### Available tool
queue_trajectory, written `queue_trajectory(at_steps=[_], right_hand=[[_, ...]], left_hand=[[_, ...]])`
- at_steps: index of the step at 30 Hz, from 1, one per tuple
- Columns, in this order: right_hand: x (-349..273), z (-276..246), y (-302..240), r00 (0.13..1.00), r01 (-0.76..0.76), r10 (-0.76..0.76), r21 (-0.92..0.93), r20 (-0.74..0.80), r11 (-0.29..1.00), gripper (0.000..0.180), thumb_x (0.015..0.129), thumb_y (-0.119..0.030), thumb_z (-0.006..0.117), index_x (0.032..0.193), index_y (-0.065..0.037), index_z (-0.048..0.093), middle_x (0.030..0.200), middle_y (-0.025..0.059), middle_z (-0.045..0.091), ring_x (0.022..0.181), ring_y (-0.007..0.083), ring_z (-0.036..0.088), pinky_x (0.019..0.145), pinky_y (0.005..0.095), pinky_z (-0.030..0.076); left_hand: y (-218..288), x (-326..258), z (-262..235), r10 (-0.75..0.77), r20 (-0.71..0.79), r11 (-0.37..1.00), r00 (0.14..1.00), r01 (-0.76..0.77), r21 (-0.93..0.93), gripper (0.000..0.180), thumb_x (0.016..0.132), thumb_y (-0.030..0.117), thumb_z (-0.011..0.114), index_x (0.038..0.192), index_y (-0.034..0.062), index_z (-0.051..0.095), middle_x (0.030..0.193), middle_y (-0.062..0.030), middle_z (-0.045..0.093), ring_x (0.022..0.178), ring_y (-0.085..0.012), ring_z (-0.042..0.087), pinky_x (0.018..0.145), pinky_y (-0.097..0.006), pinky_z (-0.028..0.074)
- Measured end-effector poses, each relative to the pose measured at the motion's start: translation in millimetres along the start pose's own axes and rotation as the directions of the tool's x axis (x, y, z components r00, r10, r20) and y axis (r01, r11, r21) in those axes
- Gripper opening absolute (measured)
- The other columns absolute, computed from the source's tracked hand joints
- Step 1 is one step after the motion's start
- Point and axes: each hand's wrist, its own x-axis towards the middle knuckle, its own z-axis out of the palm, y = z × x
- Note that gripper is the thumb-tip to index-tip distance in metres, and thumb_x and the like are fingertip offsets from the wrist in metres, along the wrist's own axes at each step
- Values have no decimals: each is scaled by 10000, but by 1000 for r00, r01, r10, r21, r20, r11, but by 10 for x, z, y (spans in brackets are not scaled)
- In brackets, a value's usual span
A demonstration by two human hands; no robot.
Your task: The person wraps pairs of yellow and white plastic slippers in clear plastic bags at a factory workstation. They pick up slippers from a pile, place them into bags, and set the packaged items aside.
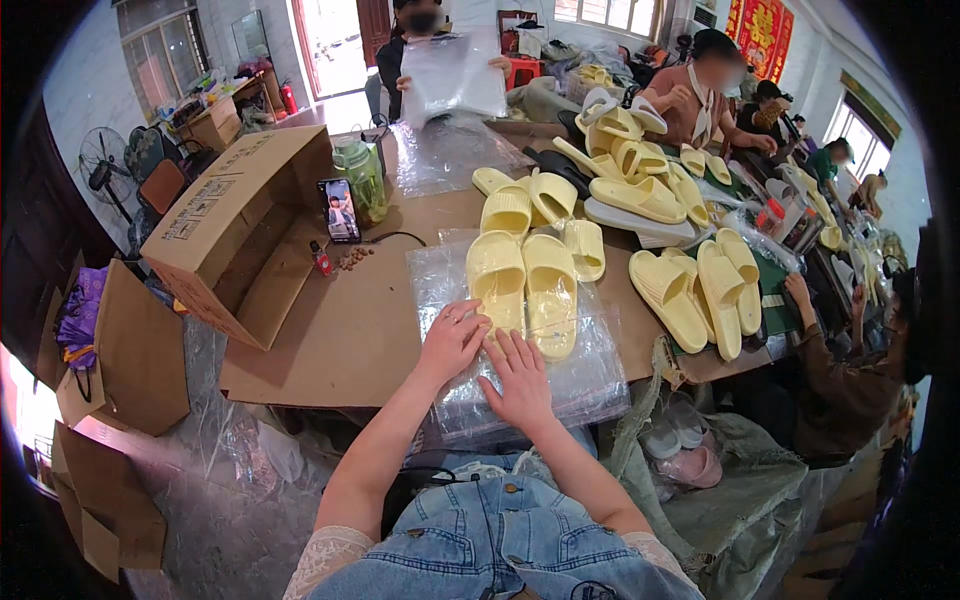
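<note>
Both hands lie flat with fingers spread, grip released, on a stack of clear plastic bags (560, 385) at the counter's (340, 340) near edge. The left hand (452, 343) touches the heel of a pair of yellow slippers (522, 290) resting on the bags; the right hand (520, 380) presses just below them. An open brown cardboard box (235, 215) lies on its side to the left.

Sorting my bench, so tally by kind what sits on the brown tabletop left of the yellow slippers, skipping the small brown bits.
Open cardboard box: 1
Phone, propped upright: 1
Green water bottle: 1
Small red container: 1
Black cable: 1
Pile of clear plastic bags: 1
Total: 6
</note>
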Motion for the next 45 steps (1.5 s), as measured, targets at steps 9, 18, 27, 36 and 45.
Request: queue_trajectory(at_steps=[9,18,27,36,45], right_hand=[[0,12,11,1000,-2,2,-1,-5,1000,611,919,-386,598,1450,-114,470,1482,162,453,1416,350,362,1185,511,235],[1,0,6,1000,-5,5,0,2,1000,626,917,-382,602,1465,-121,449,1490,157,445,1415,348,362,1186,509,233],[10,10,5,1000,3,-3,9,2,1000,629,920,-378,600,1472,-124,441,1498,152,437,1420,348,354,1189,509,230],[-24,45,72,999,-33,33,61,11,998,624,922,-387,601,1466,-119,453,1500,173,439,1423,359,359,1187,508,238],[-52,35,18,999,-2,4,54,-36,999,659,935,-387,579,1510,-132,385,1527,159,399,1437,348,334,1199,510,218]], left_hand=[[-1,0,3,-7,9,1000,1000,7,-1,162,894,169,657,1006,74,725,1227,-125,650,1149,-331,585,1005,-425,462],[-14,-10,14,-12,13,1000,1000,12,2,164,896,177,655,1007,77,723,1228,-122,647,1153,-329,583,1005,-426,461],[-15,-19,0,-14,9,1000,1000,14,4,169,891,168,658,1020,84,727,1258,-119,641,1160,-335,579,999,-434,465],[-28,-13,86,-85,38,995,996,87,-44,211,849,140,675,1040,68,728,1233,-171,650,1165,-375,578,1012,-448,462],[-13,-14,-6,-35,56,999,998,35,2,170,881,127,653,1022,64,726,1276,-133,623,1171,-341,560,1013,-434,447]])
